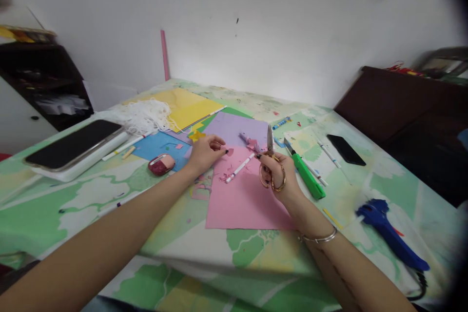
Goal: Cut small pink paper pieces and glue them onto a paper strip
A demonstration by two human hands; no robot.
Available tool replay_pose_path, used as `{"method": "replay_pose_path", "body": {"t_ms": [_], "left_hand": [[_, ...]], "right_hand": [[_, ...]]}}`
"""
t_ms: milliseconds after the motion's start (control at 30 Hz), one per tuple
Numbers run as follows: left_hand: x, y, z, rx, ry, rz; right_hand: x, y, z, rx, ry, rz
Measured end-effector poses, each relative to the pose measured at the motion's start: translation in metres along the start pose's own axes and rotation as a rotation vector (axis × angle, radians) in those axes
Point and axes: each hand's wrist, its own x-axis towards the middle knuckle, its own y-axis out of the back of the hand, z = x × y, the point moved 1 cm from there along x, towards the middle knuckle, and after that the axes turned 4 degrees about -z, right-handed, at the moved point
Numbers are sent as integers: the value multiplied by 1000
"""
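Observation:
My right hand (281,173) is closed round the gold handles of a pair of scissors (270,139), whose blades point up and away from me. To its left, my left hand (207,153) is pinched over the paper, with a small pink paper piece (230,151) at its fingertips. Below both hands lies a pink sheet (241,204), partly over a purple sheet (228,129). A white marker (239,169) rests on the pink sheet among pink paper scraps. Just beyond it is a rolled purple paper (249,141) with pink bits.
A green cutter (307,175) lies right of my right hand, its blade out. Farther right are a black phone (346,149) and a blue glue gun (393,234) with a cord. At left are a dark red sharpener-like object (161,165), white string (142,114) and a large phone (75,144).

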Motion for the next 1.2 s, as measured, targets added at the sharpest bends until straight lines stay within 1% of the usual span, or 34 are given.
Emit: {"method": "replay_pose_path", "body": {"t_ms": [100,200,400,467,567,667,733,800,900,1000,1067,1200], "left_hand": [[6,-2,-7,97,1,-10],[9,-4,-12,169,-30,-20],[9,-1,-13,252,-100,4],[10,3,-13,263,-100,28],[13,15,-14,284,-89,92],[17,27,-18,316,-77,132],[19,31,-21,340,-74,98],[20,32,-24,367,-79,42],[19,27,-27,388,-102,-25],[19,24,-27,382,-116,-85],[20,23,-28,372,-109,-123],[23,24,-30,360,-77,-166]], "right_hand": [[1,0,1,8,-8,-3],[1,0,-1,16,-4,3],[1,0,-5,26,10,14],[1,1,-7,31,18,21],[3,5,-11,48,47,49],[6,9,-14,-10,68,89],[7,10,-16,-108,33,104],[7,12,-18,-239,-25,94],[7,17,-20,-535,-54,-4],[6,23,-25,-813,-51,-207],[4,27,-28,-896,-46,-325],[0,31,-32,-954,-58,-478]]}}
